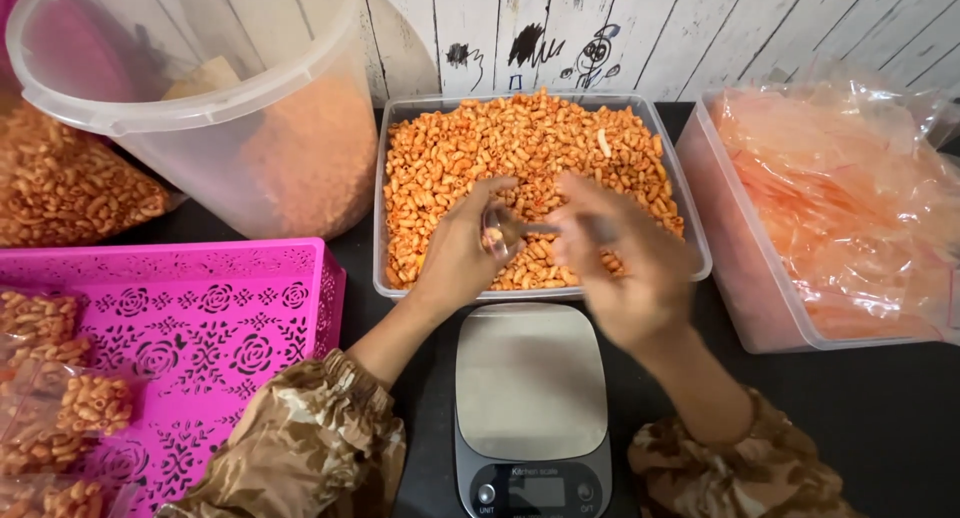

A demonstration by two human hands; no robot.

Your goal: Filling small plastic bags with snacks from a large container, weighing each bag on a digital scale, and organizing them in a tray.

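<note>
A dark bench (880, 418) carries everything, and the clear rectangular plastic tray (396, 178) at its middle serves as the landmark. Left of the tray a large translucent round tub (200, 108) leans over, holding orange-red powder. Right of the tray sits a clear box (740, 278) stuffed with crinkled thin plastic bags (850, 198). Down and left of the tray lies a bright pink perforated basket (220, 318) with a flower pattern, bearing small filled packets (90, 403) at its left end. Just in front of the tray stands a flat kitchen scale (530, 398) with a smooth steel plate, nothing on it. The tray itself is filled with short, curved, orange-coated macaroni snacks (520, 138).

Over the tray's near edge the left hand (455, 258) curls its fingers around a small clear bag (495, 228), pinching it. The right hand (625, 263) is blurred; its fingers seem closed on a spoon (545, 228) at the bag's mouth.
</note>
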